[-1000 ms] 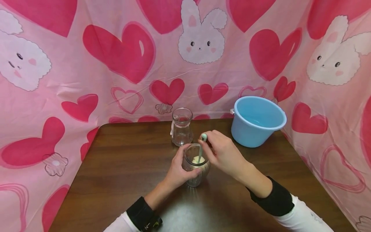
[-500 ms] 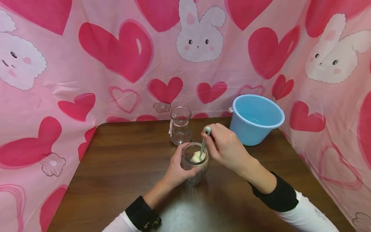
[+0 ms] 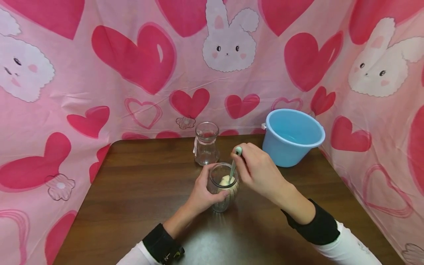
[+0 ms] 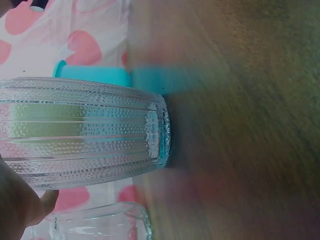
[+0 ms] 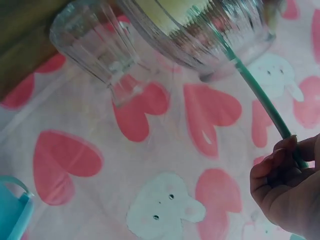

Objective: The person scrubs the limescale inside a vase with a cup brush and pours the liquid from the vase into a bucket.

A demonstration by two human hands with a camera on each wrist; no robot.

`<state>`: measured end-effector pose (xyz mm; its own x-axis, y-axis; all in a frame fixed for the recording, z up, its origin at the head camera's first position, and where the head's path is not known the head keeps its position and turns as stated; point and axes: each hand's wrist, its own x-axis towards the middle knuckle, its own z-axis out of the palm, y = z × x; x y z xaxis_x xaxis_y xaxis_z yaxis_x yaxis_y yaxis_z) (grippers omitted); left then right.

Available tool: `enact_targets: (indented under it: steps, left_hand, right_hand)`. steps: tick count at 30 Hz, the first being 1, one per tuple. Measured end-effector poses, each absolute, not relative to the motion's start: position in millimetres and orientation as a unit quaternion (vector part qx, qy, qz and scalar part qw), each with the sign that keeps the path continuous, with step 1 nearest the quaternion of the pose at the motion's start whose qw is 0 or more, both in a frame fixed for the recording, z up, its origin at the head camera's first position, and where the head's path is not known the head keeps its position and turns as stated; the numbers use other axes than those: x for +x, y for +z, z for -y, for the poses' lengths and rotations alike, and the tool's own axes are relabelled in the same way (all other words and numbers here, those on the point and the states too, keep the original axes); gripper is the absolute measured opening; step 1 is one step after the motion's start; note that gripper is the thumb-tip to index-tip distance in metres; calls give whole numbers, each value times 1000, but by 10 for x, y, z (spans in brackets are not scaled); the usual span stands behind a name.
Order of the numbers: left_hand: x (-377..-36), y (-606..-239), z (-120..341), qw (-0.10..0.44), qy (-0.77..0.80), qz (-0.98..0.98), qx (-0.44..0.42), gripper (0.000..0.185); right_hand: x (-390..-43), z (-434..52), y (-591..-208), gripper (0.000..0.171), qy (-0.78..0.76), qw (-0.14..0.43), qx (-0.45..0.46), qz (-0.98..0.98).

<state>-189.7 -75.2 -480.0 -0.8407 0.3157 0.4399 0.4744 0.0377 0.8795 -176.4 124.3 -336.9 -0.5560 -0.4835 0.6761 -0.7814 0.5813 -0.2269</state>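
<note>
A clear ribbed glass jar (image 3: 219,207) stands upright on the table. My left hand (image 3: 202,191) grips its upper side, thumb on the near side and fingers round the left. In my right hand (image 3: 260,170) I pinch the green handle of a sponge bottle brush (image 3: 233,169) by its top end. The handle slants down through the jar's mouth, and its pale yellow sponge (image 3: 226,180) is inside. Through the textured glass in the left wrist view the sponge (image 4: 47,120) shows as a blurred yellow-green block. The right wrist view shows the long thin handle (image 5: 262,97) clearly.
Just behind the jar stands a second clear glass vase (image 3: 206,151) with a pale ribbon at its neck. A light blue bucket (image 3: 284,154) sits at the back right of the brown wooden table (image 3: 139,191). Pink heart-and-rabbit cloth (image 3: 185,73) hangs round the back and sides.
My right hand has shifted slightly up and right, tilting the brush handle to the right. The sponge has moved a little inside the jar. The left hand keeps its grip.
</note>
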Motion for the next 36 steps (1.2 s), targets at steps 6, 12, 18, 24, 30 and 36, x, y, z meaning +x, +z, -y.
enact_targets:
  steps: [6,12,18,24,30,36]
  left_hand:
    - [-1903,-4758,769,60,-622,732,-270,76]
    - [-1891,-4649,775,33,-596,760,-258,75]
    - [-1881,-4506,828,0,-559,791,-249,73]
    - [-1887,-4374,871,-39,-537,809,-236,72]
    - [-1903,-4300,877,-73,-524,817,-228,70]
    - [-1896,-4231,915,-97,-510,823,-230,71]
  right_hand:
    - [-1734,-1226,-3401,11,264,271,361,852]
    - [-1717,-1228,-3507,14,258,247,354,864]
    - [-1693,-1238,-3386,9,277,285,345,850]
    - [-1666,-1189,-3383,4,286,301,325,850]
    - [-1649,-1163,-3464,6,274,266,312,870]
    - [-1616,-1211,-3334,6,290,292,307,858]
